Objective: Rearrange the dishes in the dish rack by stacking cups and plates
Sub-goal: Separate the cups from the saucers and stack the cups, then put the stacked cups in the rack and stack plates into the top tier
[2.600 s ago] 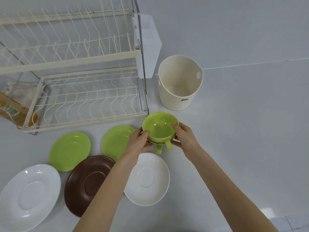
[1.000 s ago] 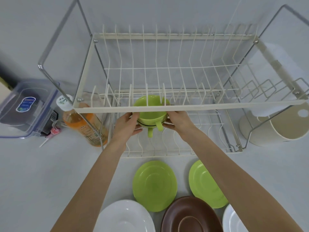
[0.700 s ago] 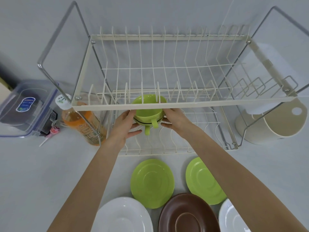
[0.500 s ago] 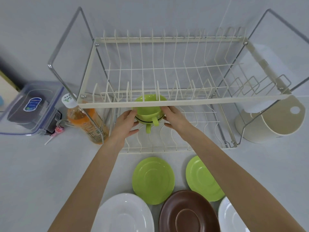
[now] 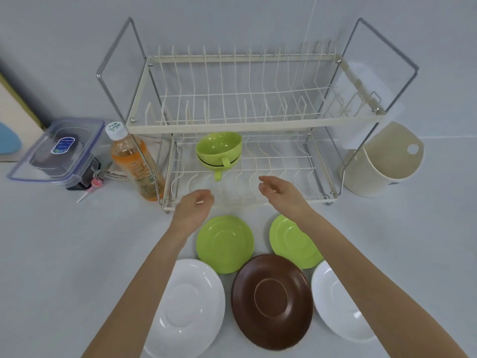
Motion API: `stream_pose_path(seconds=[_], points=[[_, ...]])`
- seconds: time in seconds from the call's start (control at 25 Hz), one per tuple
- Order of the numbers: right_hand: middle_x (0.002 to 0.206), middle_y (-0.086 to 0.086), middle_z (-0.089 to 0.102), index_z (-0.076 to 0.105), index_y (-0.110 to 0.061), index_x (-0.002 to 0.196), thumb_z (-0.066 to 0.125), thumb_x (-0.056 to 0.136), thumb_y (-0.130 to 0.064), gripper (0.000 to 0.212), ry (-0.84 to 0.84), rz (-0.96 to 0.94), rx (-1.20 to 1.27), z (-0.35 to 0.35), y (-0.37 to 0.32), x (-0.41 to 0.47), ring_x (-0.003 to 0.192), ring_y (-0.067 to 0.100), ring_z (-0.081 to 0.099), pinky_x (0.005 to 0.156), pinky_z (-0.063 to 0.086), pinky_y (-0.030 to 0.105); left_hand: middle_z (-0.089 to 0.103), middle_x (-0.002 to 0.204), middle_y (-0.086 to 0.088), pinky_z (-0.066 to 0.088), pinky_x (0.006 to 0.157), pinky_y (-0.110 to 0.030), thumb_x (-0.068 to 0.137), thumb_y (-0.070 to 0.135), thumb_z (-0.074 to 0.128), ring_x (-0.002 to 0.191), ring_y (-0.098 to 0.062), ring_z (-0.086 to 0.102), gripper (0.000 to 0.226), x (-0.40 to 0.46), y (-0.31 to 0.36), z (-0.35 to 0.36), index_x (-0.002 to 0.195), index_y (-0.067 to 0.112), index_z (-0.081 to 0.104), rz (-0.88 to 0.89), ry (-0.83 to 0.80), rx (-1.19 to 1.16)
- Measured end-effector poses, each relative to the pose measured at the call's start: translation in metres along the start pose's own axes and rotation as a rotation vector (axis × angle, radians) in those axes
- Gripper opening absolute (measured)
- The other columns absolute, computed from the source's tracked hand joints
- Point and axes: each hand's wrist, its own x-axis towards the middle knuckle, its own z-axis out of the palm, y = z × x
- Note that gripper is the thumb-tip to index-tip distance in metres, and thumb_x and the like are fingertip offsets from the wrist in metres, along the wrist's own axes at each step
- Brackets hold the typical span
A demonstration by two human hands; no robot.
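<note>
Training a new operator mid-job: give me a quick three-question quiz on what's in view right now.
1. True or false: the stacked green cups sit on the dish rack's upper tier.
2. How many saucers lie on the table: A) three B) five C) seven?
3. What do the left hand and right hand hold?

Key: 1 false, they sit on the lower tier. 2 B. 3 nothing; both hands are empty.

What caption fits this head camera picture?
Stacked green cups sit in the rack; both hands hover empty above five saucers.
</note>
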Motion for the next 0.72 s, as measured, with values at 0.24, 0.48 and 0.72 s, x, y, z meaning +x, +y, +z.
stream_pose_path(seconds=[0.24, 0.48, 0.72], points=[[0.127, 0.005, 0.061, 0.054, -0.015, 0.126, 0.047, 0.092, -0.020, 0.036, -0.028, 0.062, -0.227, -0.004, 0.050, -0.050, 0.118, 0.018, 0.054, 0.088, 0.032, 0.015, 0.053, 0.137, -0.007, 0.035, 0.101, -0.028, 0.090, 0.021, 0.048, 0.124, -0.024, 0.051, 0.041, -0.043, -0.039, 0.012, 0.130, 0.012, 0.050, 0.010, 0.004, 0.239], [0.126, 0.013, 0.057, 0.052, -0.012, 0.126, 0.050, 0.088, -0.022, 0.040, -0.070, 0.189, -0.493, 0.006, 0.103, -0.080, 0.118, 0.028, 0.054, 0.100, 0.039, 0.031, 0.032, 0.150, -0.012, 0.024, 0.110, -0.045, 0.090, 0.026, 0.047, 0.136, -0.035, 0.028, 0.057, -0.063, -0.092, 0.002, 0.142, 0.012, 0.029, -0.156, 0.158, 0.575], [0.120, 0.017, 0.055, 0.054, -0.008, 0.119, 0.052, 0.088, -0.022, 0.034, 0.020, 0.164, -0.567, 0.015, 0.113, -0.084, 0.111, 0.035, 0.054, 0.094, 0.041, 0.037, 0.046, 0.139, -0.014, 0.033, 0.102, -0.043, 0.090, 0.016, 0.043, 0.127, -0.034, 0.040, 0.046, -0.070, -0.119, -0.004, 0.136, 0.011, 0.040, -0.129, 0.198, 0.630]])
